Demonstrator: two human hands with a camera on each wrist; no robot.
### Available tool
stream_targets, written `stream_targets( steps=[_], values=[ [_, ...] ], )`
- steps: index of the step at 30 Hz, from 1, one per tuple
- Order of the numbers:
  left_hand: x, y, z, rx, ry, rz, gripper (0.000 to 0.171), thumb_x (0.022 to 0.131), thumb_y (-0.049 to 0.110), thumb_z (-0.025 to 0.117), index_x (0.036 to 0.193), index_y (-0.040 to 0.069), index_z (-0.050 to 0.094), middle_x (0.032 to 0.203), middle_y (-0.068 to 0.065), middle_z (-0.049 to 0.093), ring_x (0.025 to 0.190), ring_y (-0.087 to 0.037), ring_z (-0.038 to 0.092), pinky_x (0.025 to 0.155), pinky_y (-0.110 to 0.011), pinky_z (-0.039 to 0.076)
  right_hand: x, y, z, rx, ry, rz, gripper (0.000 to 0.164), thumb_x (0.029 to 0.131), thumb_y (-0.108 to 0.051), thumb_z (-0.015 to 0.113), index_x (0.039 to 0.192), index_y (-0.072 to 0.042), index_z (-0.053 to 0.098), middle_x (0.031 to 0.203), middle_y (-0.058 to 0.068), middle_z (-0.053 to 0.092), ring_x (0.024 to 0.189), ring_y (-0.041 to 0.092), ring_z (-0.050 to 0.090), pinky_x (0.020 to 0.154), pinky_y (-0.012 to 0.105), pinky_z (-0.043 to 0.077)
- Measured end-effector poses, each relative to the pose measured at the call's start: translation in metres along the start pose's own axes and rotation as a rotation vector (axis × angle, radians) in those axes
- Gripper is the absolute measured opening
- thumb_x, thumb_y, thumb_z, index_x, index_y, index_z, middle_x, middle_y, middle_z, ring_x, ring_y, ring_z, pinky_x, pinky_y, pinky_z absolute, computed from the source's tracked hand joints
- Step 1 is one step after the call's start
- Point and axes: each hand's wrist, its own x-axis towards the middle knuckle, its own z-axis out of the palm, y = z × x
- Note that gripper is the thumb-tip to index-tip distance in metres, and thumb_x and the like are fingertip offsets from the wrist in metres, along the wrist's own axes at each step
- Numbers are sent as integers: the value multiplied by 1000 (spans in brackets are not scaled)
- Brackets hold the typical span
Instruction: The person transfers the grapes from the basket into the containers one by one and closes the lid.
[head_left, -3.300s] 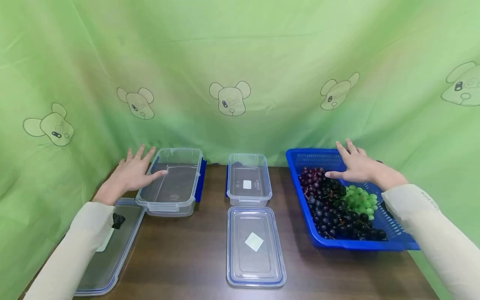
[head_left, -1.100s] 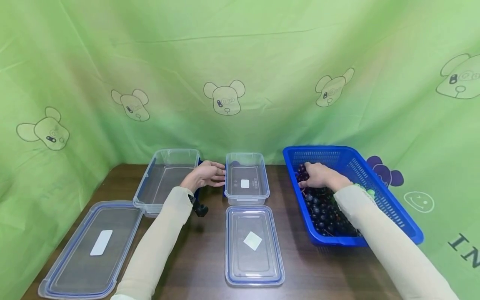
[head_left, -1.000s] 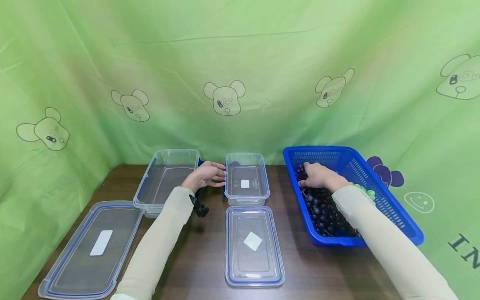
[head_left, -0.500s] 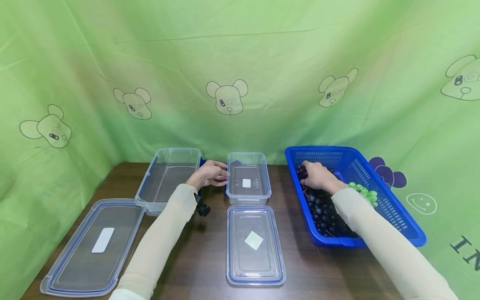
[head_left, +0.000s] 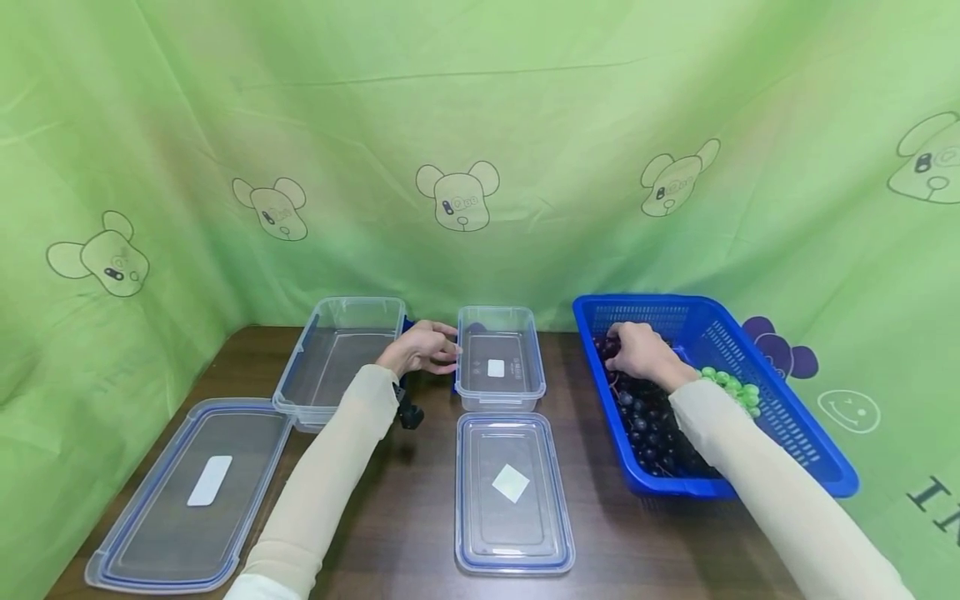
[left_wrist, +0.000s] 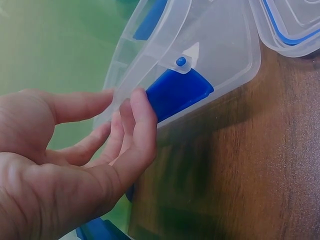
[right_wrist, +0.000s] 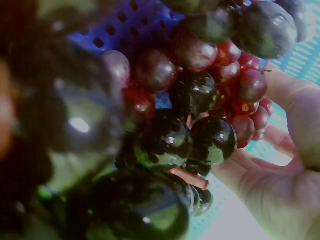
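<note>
On the right of my head feed, I have the right hand [head_left: 641, 354] curled round red grapes [right_wrist: 252, 86] inside the blue basket [head_left: 682, 308]. Near the centre, the left hand [head_left: 422, 346], fingers relaxed and parted, touches the small container's side [head_left: 501, 399].

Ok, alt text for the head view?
A person's right hand grips red grapes in a blue basket with black grapes and green grapes. The left hand touches a small clear container near a larger container and two lids.
</note>
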Motion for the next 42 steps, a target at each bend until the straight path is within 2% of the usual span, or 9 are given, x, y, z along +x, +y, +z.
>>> stream_targets(
  steps=[6,14,19,25,30,33,36,37,42],
  values=[
    [0,0,0,4,4,3,59,98,-7,64,154,4,47,139,-24,61,102,-25,69,87,-35,64,-1,2,-5,24,19,2,52,87,-15,81,129,10,65,127,36,68,107,48,69,86,60,58],
    [0,-2,2,10,1,13,60,98,-8,64,154,3,47,129,-20,63,94,-22,69,83,-33,64,-9,6,-13,84,41,6,53,89,-15,80,134,8,64,131,35,67,81,27,65,67,39,53],
    [1,-1,3,14,-1,12,60,97,-9,64,154,2,46,119,-16,62,93,-21,67,84,-33,64,-15,6,-22,145,42,27,53,93,-15,76,139,7,61,108,29,74,61,19,55,55,33,44],
    [1,2,1,14,11,21,58,98,-8,63,153,2,47,126,-20,63,99,-24,67,86,-35,64,-17,5,-28,187,74,47,51,95,-19,74,139,3,61,89,19,74,57,16,54,52,33,43],
    [1,1,0,7,9,16,59,97,-9,63,152,2,47,114,-15,63,94,-21,67,84,-33,64,-18,8,-31,211,111,65,50,95,-22,75,138,1,62,57,1,55,48,15,46,48,32,41],
    [1,0,0,8,10,22,59,97,-9,64,152,1,47,111,-13,62,91,-20,67,83,-33,64,-21,8,-34,227,139,68,52,96,-25,75,139,0,61,70,11,63,52,18,50,50,33,42],
    [1,-1,-1,5,13,24,58,97,-9,63,152,1,47,111,-13,62,91,-20,67,82,-33,64,-22,5,-38,247,157,79,54,97,-28,75,141,-1,60,98,27,70,61,20,56,54,34,45],
    [1,-1,-1,5,14,24,58,97,-9,63,152,1,47,111,-13,62,91,-20,67,82,-33,64,-23,4,-40,253,164,82,55,97,-29,75,142,-1,59,111,31,69,65,21,59,56,34,46],
    [2,-3,0,3,7,21,58,97,-9,64,152,2,48,110,-13,63,90,-20,66,83,-33,64,-28,1,-51,269,190,105,56,98,-33,74,144,-4,59,136,40,59,75,32,67,57,35,46]
  ],
)
